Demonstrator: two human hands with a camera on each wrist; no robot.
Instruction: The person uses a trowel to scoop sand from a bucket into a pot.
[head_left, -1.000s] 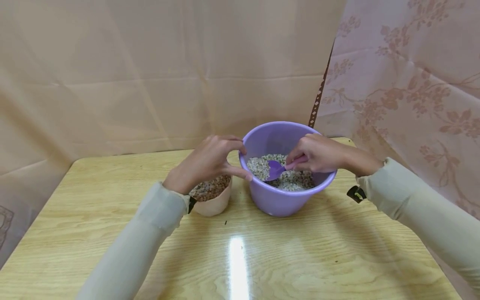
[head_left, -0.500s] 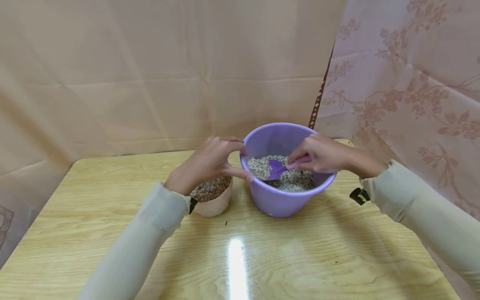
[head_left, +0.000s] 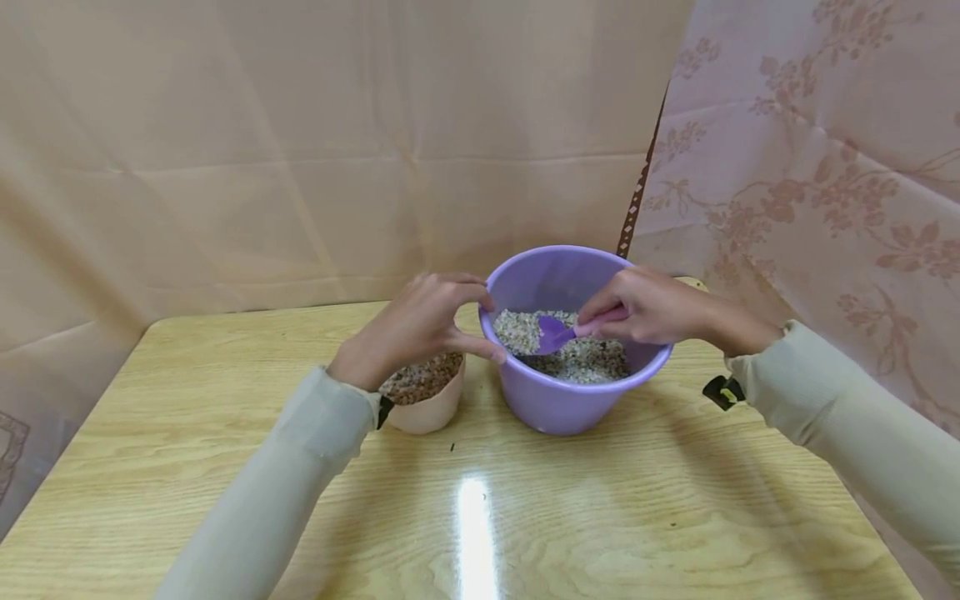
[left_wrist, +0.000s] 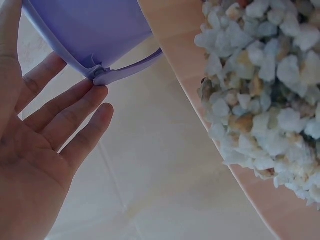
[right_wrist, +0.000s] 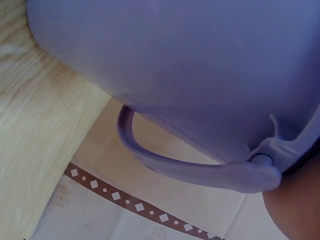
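Note:
My left hand grips the left rim of a purple bucket, thumb on the near side. Inside the bucket lies pale gravel. My right hand holds a small purple shovel by its handle, its blade in the gravel at the bucket's left. In the left wrist view, the fingertips of the left hand meet the bucket's rim beside the hinge of its handle. The right wrist view shows mostly the bucket's outer wall; the shovel is hidden there.
Under my left wrist stands a cream pot filled with brownish gravel. Both containers stand on a wooden table, near its back edge. Beige cloth hangs behind, and floral cloth to the right.
My right hand and the shovel have shifted slightly to the right within the bucket, the blade drawing back a little. The left hand keeps its place on the rim.

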